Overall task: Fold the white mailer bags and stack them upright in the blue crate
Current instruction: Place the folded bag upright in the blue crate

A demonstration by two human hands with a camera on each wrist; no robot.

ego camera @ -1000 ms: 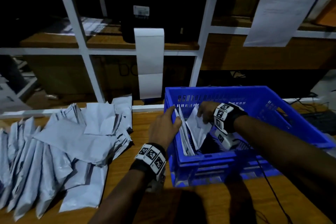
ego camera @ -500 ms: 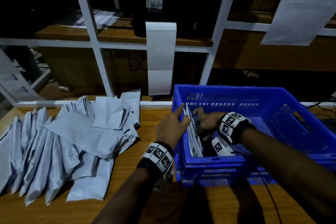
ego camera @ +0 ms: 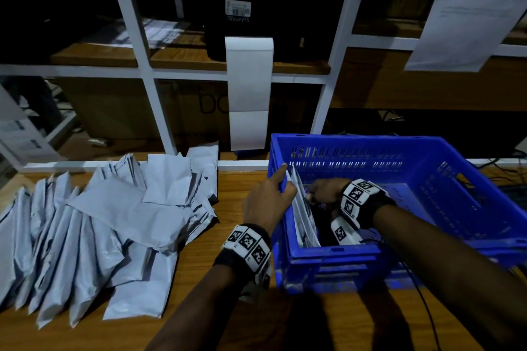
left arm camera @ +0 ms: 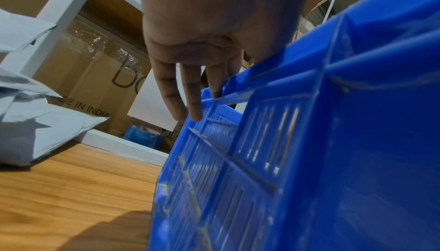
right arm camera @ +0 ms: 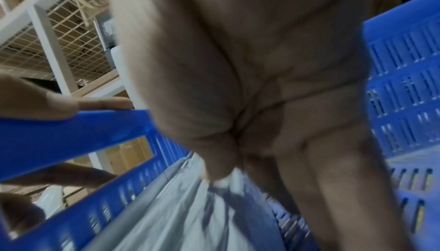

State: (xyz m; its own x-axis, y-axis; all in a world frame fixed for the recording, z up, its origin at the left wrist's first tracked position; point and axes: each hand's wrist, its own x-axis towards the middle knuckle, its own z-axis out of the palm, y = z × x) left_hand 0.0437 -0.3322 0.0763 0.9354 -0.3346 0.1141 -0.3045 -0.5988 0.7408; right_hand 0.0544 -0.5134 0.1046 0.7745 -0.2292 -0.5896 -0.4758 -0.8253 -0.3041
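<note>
The blue crate (ego camera: 336,251) stands on the wooden table at the right. A few folded white mailer bags (ego camera: 302,208) stand upright against its left wall. My left hand (ego camera: 268,202) rests on the left rim, fingers (left arm camera: 190,95) straight down the outer wall of the crate (left arm camera: 333,142) and thumb (right arm camera: 95,104) lying on top of the rim. My right hand (ego camera: 322,191) is inside the crate. Its thumb and fingers pinch the crumpled top edge of the innermost bag (right arm camera: 221,181) against the stack. A loose pile of unfolded bags (ego camera: 114,222) covers the table's left half.
A white shelf frame (ego camera: 142,65) rises behind the table. It holds a black printer (ego camera: 242,8) with a label strip (ego camera: 248,94) hanging down to just behind the crate's back left corner. A paper sheet (ego camera: 470,8) hangs at top right. A thin cable (ego camera: 422,302) runs past the crate's front.
My right hand has carried the folded bag left and pressed it upright against the stack. My left hand has stayed on the rim, and my head has turned slightly left.
</note>
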